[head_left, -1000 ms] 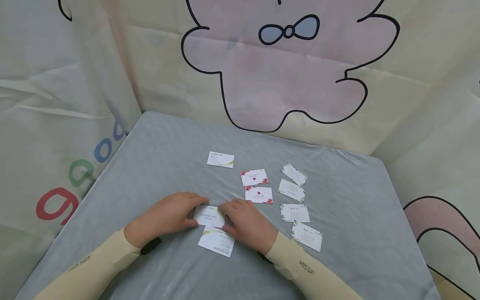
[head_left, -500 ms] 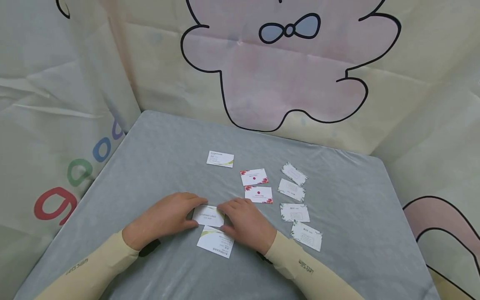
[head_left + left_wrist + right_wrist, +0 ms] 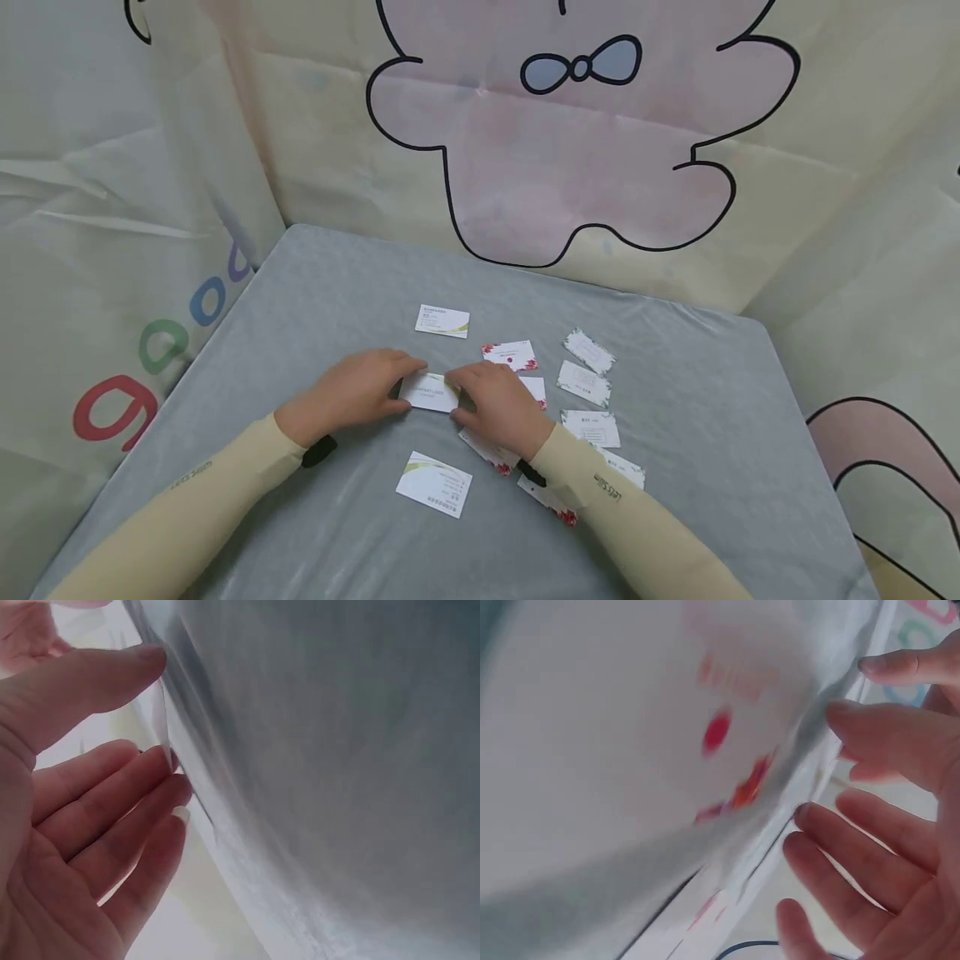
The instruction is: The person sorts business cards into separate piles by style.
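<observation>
A white business card (image 3: 430,393) printed with a company logo lies between my two hands. My left hand (image 3: 351,395) holds its left edge between thumb and fingers; in the left wrist view the white edge (image 3: 165,731) shows near the fingertips. At the opposite edge my right hand (image 3: 501,402) grips the card by thumb and forefinger. Nearer to me is a card with a yellow-green curve (image 3: 433,485), its print upside down. Another such card (image 3: 442,321) lies farther off. My right hand and sleeve partly cover several red-flowered cards (image 3: 510,356).
Several green-leaf cards (image 3: 583,383) form a rough column to the right of my right hand. The grey cloth-covered table (image 3: 337,275) has printed curtains (image 3: 585,167) at its back and sides.
Both hands have moved away from me with the logo card, opening a gap to the curved-pattern card. Two red-flowered cards now show beside my right wrist.
</observation>
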### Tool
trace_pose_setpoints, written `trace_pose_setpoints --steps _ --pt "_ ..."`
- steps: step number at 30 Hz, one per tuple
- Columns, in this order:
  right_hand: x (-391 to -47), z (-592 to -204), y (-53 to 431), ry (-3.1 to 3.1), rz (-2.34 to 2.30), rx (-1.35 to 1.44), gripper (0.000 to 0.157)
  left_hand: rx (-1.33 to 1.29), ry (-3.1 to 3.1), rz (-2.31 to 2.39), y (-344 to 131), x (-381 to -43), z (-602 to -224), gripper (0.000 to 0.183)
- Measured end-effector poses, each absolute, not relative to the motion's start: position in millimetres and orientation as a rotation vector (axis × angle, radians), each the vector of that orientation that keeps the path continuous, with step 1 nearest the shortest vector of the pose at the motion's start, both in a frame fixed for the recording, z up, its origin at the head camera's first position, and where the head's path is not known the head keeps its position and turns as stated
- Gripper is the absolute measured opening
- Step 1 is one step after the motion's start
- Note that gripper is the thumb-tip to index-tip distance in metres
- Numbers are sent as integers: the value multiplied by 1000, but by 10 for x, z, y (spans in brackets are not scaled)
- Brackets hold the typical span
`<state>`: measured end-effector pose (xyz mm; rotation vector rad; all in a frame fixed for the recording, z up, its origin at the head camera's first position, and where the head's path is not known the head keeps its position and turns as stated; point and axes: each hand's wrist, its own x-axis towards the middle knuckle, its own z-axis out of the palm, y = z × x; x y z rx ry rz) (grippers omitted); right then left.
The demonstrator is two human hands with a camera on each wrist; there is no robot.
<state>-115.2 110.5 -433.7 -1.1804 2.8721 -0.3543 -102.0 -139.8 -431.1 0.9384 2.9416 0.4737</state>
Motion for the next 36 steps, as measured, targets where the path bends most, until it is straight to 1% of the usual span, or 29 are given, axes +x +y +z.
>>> trace_pose_setpoints --steps 9,12,17,22,36 --pt "-1744 -4412 1063 2919 -477 -1027 50 832 2954 493 -1402 -1651 -4361 59" --pt "-1910 -4396 1021 2908 -491 -988 52 782 2952 533 -1423 -1817 -4343 61" --pt "-2125 -4424 1001 2864 -570 -824 54 683 2908 599 -1404 -2030 -4330 62" --pt "-2197 -4459 1026 2836 -633 -721 53 655 2863 618 -1359 -2151 -4345 63" --pt "-2209 -4459 1021 2835 -642 -683 50 639 2836 654 -1379 -2217 -4389 62"
